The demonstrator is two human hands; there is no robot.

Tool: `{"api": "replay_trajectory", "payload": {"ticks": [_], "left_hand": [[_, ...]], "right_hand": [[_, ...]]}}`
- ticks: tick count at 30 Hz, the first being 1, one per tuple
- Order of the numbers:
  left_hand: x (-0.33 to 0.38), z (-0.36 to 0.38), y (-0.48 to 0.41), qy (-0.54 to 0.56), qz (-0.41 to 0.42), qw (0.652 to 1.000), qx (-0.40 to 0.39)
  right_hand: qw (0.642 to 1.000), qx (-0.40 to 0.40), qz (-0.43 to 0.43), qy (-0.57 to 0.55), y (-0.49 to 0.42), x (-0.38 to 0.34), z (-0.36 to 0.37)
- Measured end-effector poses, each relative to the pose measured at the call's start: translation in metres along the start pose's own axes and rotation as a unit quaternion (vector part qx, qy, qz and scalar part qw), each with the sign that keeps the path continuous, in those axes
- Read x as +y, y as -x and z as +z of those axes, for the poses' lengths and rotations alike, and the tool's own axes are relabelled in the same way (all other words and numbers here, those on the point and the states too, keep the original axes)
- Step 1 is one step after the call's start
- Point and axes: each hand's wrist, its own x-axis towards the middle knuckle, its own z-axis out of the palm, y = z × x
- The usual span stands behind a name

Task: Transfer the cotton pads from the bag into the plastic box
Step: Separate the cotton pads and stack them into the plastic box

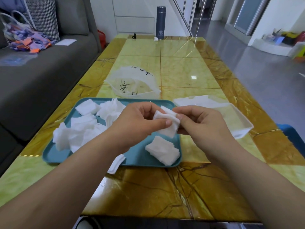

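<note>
cotton pads [85,123]: white squares, loose heaps across teal tray [137,156]. One small stack at its near right corner, one pad hanging over the near edge. A few pinched between left hand [137,124] and right hand [203,123] above the tray. bag [132,83]: clear, crumpled, black lettering, on desk [181,71] just behind tray. plastic box [234,123]: white, shallow, open, right of tray.
</note>
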Motion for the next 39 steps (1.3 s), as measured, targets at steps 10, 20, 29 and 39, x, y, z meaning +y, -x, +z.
{"api": "replay_trajectory", "payload": {"ticks": [10, 20, 29, 39], "left_hand": [[-0.008, 0.008, -0.003, -0.060, -0.020, 0.995, 0.081], [-0.018, -0.004, 0.006, -0.331, -0.030, 0.932, -0.144], [-0.018, -0.004, 0.007, -0.310, -0.030, 0.945, -0.105], [-0.007, -0.019, 0.009, -0.003, 0.011, 0.998, -0.064]], "right_hand": [[0.998, -0.052, -0.004, 0.030, 0.004, -0.002, -0.005], [0.996, 0.051, 0.021, 0.069, -0.004, 0.012, -0.003], [0.994, 0.054, 0.009, 0.093, 0.000, 0.011, -0.003], [0.996, -0.007, 0.023, 0.090, 0.001, 0.008, -0.002]]}}
